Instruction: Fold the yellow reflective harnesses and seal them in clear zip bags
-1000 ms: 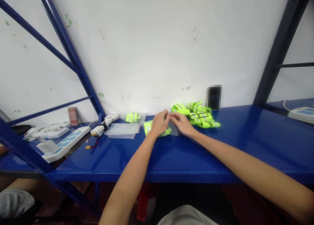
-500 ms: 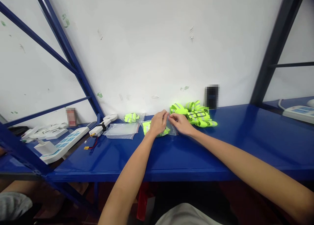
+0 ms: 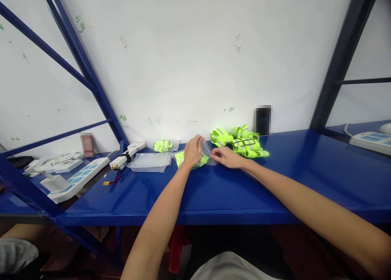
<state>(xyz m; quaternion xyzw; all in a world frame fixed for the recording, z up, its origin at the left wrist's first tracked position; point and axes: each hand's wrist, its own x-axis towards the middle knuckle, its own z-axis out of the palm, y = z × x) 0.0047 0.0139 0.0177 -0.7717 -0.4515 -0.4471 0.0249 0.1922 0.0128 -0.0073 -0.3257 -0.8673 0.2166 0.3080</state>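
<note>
Fingers of left hand point(image 3: 192, 151) and right hand point(image 3: 228, 157) pinched on clear bag point(image 3: 208, 153) edge, wide blue shelf point(image 3: 232, 194) nearside.

Scuffed white wall point(image 3: 189, 56), blue metal shelf point(image 3: 232, 190), blue diagonal braces point(image 3: 82, 64)

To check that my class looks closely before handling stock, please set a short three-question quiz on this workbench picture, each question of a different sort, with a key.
1. True or false: the left hand and the right hand both hold the clear bag.
2. Where does the loose pile of neon bands lie? A) on the floor; B) on the bench beyond the right hand, near the wall; C) in the person's lap.
3. Fill the gap: the bench top is ____ in colour.
Key: 1 true; 2 B; 3 blue.
</note>
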